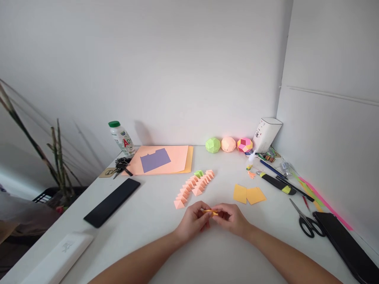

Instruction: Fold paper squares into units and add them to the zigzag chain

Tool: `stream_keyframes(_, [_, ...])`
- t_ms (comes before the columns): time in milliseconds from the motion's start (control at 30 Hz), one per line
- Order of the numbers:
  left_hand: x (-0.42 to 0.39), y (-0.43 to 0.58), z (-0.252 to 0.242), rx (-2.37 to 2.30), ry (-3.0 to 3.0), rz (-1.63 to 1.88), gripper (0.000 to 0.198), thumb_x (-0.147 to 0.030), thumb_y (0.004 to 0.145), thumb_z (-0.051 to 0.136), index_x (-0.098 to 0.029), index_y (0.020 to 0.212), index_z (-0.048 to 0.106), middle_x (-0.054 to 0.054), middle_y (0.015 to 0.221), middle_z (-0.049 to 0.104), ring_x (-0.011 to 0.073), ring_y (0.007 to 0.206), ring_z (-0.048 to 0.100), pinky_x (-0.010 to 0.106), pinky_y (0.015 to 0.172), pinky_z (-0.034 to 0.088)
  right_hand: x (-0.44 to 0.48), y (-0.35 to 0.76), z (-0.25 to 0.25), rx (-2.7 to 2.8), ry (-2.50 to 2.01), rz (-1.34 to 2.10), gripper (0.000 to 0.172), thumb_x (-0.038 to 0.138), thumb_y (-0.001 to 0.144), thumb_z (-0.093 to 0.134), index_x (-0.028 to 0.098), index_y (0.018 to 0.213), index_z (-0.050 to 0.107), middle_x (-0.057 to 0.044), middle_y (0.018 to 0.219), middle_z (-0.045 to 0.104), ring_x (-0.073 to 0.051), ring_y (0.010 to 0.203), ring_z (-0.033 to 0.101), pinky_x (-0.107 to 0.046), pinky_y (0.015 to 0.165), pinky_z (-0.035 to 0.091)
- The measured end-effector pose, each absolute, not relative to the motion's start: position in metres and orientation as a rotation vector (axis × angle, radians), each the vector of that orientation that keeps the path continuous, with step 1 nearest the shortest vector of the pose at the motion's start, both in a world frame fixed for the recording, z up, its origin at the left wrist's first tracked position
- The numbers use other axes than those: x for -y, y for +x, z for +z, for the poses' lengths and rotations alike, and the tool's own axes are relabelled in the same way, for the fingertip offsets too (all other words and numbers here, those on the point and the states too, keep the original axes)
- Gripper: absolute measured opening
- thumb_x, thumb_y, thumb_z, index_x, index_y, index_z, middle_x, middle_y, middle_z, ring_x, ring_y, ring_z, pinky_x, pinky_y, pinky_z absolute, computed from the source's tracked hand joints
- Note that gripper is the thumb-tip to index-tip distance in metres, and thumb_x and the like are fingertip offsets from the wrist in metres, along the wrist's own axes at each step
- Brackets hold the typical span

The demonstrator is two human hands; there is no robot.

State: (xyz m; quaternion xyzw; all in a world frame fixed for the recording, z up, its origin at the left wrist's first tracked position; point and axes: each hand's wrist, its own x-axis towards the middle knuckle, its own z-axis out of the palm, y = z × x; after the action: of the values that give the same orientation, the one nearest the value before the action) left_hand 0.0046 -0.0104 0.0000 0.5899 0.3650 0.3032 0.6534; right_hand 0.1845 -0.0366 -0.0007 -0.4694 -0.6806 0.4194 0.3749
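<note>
Between the fingertips of both hands is a small folded piece of orange-yellow paper. My left hand pinches its left side, and my right hand grips its right side; the fingers hide most of it. Just beyond my hands lie two rows of folded peach paper units, with a few green paper units at the far end. To the right of my right hand, orange-yellow paper squares rest flat on the table.
Three paper balls, green, peach and multicoloured, stand by the wall. Peach sheets lie at back left, near a bottle. Scissors, a cutter and a black phone are at right.
</note>
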Motion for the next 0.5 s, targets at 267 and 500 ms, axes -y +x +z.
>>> stream_keyframes(267, [0.0096, 0.0022, 0.0031, -0.799, 1.548, 0.703, 0.032, -0.044, 0.083, 0.051, -0.017, 0.08, 0.069, 0.001, 0.072, 0.052, 0.0057, 0.044, 0.042, 0.021, 0.042, 0.034, 0.0335, 0.1869, -0.0117, 1.625, -1.205, 1.161, 0.02, 0.037, 0.08, 0.059, 0.019, 0.089, 0.064, -0.003, 0.069, 0.066, -0.013, 0.052, 0.055, -0.026, 0.051, 0.047])
stream_keyframes(500, [0.0084, 0.0007, 0.0013, -0.821, 1.569, 0.724, 0.034, -0.044, 0.083, 0.05, -0.018, 0.077, 0.071, 0.003, 0.07, 0.054, 0.0081, 0.047, 0.043, 0.022, 0.044, 0.037, 0.0335, 0.1855, -0.0042, 1.561, -1.231, 1.227, 0.023, 0.04, 0.078, 0.061, 0.017, 0.082, 0.063, -0.003, 0.071, 0.067, -0.014, 0.053, 0.057, -0.027, 0.05, 0.048])
